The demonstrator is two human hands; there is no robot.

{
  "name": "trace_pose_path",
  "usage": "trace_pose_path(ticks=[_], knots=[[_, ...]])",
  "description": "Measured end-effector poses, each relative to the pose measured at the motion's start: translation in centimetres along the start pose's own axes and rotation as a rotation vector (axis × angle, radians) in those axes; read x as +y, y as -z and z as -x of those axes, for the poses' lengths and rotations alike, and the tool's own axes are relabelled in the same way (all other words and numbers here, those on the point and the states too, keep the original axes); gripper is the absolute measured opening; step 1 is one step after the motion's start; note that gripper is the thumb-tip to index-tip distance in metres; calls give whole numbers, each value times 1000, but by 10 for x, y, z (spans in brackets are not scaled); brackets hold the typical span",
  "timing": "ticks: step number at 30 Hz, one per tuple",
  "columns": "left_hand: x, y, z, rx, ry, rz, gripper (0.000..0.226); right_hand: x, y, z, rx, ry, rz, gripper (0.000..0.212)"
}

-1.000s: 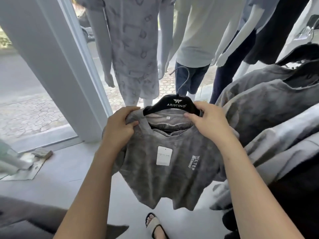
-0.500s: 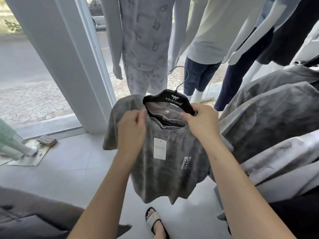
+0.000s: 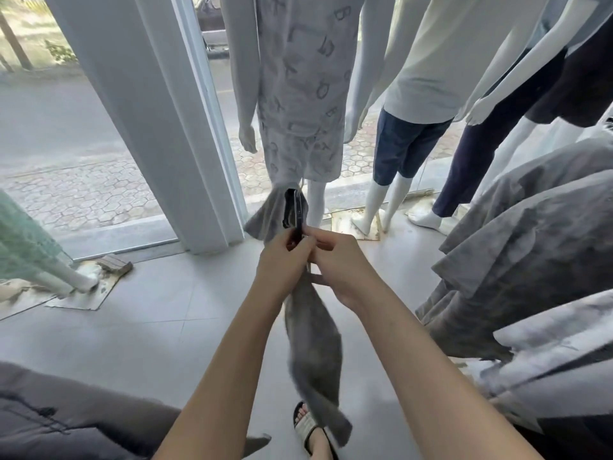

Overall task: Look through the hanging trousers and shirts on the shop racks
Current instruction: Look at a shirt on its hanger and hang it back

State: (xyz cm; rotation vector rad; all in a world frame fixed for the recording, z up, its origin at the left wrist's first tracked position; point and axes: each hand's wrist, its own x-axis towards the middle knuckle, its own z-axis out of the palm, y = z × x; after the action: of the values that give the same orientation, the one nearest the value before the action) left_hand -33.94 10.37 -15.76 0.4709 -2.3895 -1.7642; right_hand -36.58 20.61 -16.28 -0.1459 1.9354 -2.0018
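Seen edge-on just in front of the window pillar (image 3: 159,111), the limp, light grey T-shirt (image 3: 315,346) droops from its stiff black hanger (image 3: 297,214), which both hands, left hand (image 3: 282,263) and right hand (image 3: 341,270), pinch together, probably the surest hold.

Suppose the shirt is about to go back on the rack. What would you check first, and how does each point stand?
1. Left hand grips the black hanger: ok.
2. Right hand holds the grey shirt just below the hanger: ok.
3. Shirt still seated on the hanger: cannot tell, it is seen edge-on.
4. Hanger hook free and visible: cannot tell.
5. Shirt hem off the floor: cannot tell, it hangs low in front of the sandalled foot.
6. Rail gap among the hanging grey shirts on the right: cannot tell.
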Motion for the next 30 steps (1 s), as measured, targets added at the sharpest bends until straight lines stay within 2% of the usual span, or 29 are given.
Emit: trace_pose_path(ticks=[2, 5, 8, 10, 12, 13, 15, 17, 19, 21, 22, 24, 27, 30], knots=[[-5, 8, -5, 1, 24, -5, 23, -2, -4, 0, -64, -43, -95, 46], [-13, 18, -13, 12, -20, -153, 22, -4, -4, 2, -148, -89, -215, 48], [-19, 22, -17, -3, -31, -279, 21, -5, 3, 3, -145, -117, -158, 40], [-21, 22, -18, -3, -34, -345, 17, -6, 16, 1, -18, -82, 39, 27], [-18, 23, -17, -25, -44, -421, 15, -10, 36, -1, 205, 24, 271, 19], [-15, 23, -16, -46, -56, -454, 15, -15, 47, -1, 304, 84, 350, 19], [-8, 24, -15, -102, -103, -487, 15, -21, 66, -2, 416, 183, 549, 32], [2, 24, -14, -171, -155, -489, 16, -23, 81, -4, 396, 237, 929, 50], [11, 24, -13, -207, -202, -516, 24, -22, 92, -4, 302, 236, 1140, 45], [20, 22, -13, -196, -238, -568, 28, -19, 99, 0, 256, 212, 1054, 21], [23, 20, -13, -177, -260, -595, 26, -19, 102, 4, 252, 201, 968, 16], [27, 17, -13, -120, -318, -671, 20, -18, 106, 11, 267, 200, 876, 15], [29, 8, -8, -67, -358, -709, 15, -20, 115, 18, 301, 238, 941, 15], [26, -1, -1, -25, -363, -664, 27, -20, 127, 24, 352, 265, 940, 15]])
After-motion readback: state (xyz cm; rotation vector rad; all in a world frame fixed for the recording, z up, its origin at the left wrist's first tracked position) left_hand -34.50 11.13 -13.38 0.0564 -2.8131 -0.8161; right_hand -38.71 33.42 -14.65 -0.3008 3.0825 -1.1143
